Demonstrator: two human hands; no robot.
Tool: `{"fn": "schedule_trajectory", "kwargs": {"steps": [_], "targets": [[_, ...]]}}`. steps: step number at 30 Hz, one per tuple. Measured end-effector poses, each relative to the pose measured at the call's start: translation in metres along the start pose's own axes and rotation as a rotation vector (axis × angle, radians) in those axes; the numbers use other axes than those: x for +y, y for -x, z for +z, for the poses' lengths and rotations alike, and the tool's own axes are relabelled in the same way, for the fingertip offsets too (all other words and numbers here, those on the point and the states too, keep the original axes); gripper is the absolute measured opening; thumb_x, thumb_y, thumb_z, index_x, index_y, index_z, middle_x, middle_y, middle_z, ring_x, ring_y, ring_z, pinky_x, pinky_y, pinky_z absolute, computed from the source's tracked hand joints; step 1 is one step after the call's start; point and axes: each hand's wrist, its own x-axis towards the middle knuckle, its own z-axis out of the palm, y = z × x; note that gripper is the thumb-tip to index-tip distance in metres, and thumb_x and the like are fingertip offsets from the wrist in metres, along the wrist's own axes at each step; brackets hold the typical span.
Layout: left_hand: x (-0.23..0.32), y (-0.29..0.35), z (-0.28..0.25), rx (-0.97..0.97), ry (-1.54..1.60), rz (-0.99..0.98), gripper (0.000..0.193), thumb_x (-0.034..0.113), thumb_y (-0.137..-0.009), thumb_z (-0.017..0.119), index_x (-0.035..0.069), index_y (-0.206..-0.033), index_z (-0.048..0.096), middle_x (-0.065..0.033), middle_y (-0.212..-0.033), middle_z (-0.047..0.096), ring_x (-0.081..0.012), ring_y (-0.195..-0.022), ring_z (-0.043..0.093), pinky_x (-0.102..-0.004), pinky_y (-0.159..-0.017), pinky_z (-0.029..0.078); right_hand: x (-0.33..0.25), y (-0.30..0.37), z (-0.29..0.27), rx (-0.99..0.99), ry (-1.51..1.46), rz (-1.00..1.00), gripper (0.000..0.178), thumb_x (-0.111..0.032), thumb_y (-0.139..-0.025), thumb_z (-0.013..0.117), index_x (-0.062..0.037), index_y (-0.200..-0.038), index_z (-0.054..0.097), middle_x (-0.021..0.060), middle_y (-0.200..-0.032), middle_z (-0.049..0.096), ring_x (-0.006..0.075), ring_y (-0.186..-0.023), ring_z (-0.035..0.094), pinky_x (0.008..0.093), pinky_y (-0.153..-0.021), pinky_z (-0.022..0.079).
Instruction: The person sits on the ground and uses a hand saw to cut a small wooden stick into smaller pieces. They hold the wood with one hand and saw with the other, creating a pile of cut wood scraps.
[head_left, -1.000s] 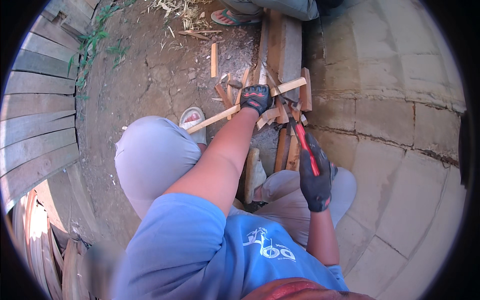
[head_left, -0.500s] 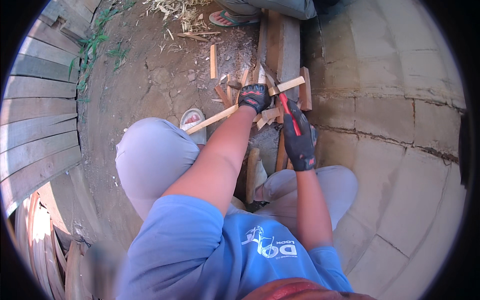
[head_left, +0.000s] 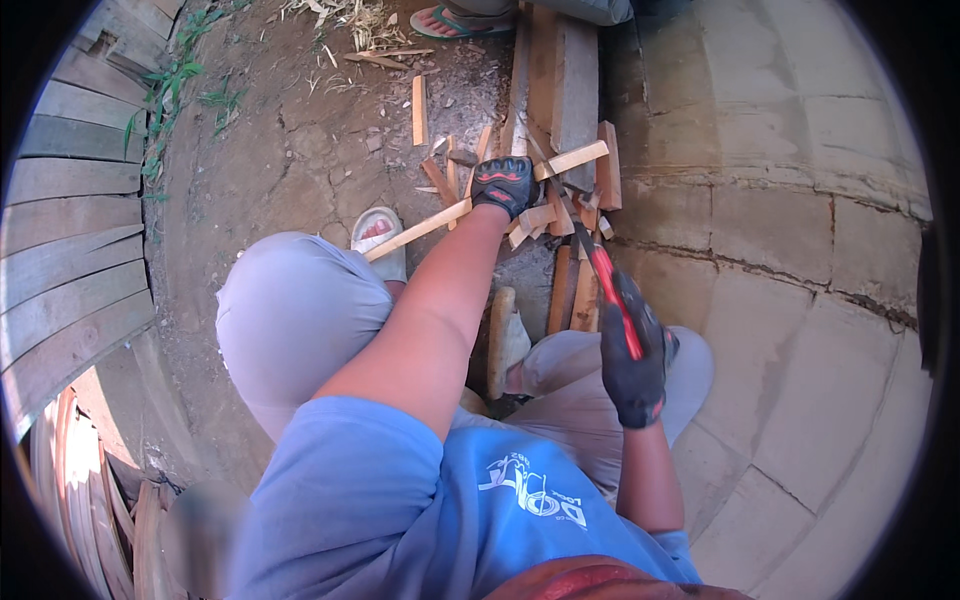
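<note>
I see my left hand (head_left: 505, 187) gripping a stick (head_left: 420, 229). My right hand (head_left: 634, 372) holds a saw (head_left: 586, 238) by its red handle (head_left: 619, 306).

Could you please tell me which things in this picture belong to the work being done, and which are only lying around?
In the work:
red-handled saw, held in the right hand
wood strip, held by the left hand

Apparently just lying around:
short wood piece on the dirt
pale shavings beyond it

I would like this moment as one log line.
left hand: holds wood strip | right hand: grips red-handled saw | saw: across strip | nearby: wood scraps
</note>
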Motion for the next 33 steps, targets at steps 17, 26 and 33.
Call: {"fn": "schedule_trajectory", "kwargs": {"steps": [17, 26, 33], "targets": [[0.009, -0.012, -0.003, -0.023, 0.053, 0.0, 0.038, 0.04, -0.092, 0.069, 0.01, -0.114, 0.079, -0.0192, -0.115, 0.078, -0.0378, -0.108, 0.075, -0.0508, -0.096, 0.059, 0.04, -0.089, 0.087, 0.103, 0.013, 0.009, 0.04, -0.025, -0.105, 0.065, -0.0138, -0.143, 0.069, 0.0189, -0.132, 0.074, 0.036, -0.119, 0.073, 0.0424, -0.099, 0.056], [0.008, -0.004, -0.011, -0.039, 0.042, 0.007, 0.033, 0.033, -0.089, 0.065, 0.009, -0.108, 0.077, -0.0211, -0.113, 0.077, -0.0405, -0.106, 0.075, -0.0528, -0.091, 0.06, -0.031, 0.042, -0.05, -0.055, 0.11, 0.139, 0.039, -0.017, -0.104, 0.066, -0.0093, -0.142, 0.069, 0.0194, -0.129, 0.075, 0.0343, -0.115, 0.076, 0.0419, -0.099, 0.058], [0.008, -0.003, -0.016, -0.05, 0.022, -0.007, 0.032, 0.032, -0.089, 0.064, 0.009, -0.108, 0.075, -0.0212, -0.113, 0.077, -0.04, -0.107, 0.075, -0.0521, -0.092, 0.059, -0.027, 0.021, -0.036, -0.015, 0.042, 0.104, 0.037, -0.018, -0.104, 0.066, -0.0079, -0.14, 0.07, 0.0195, -0.128, 0.076, 0.0327, -0.114, 0.076, 0.0414, -0.098, 0.058]]}}
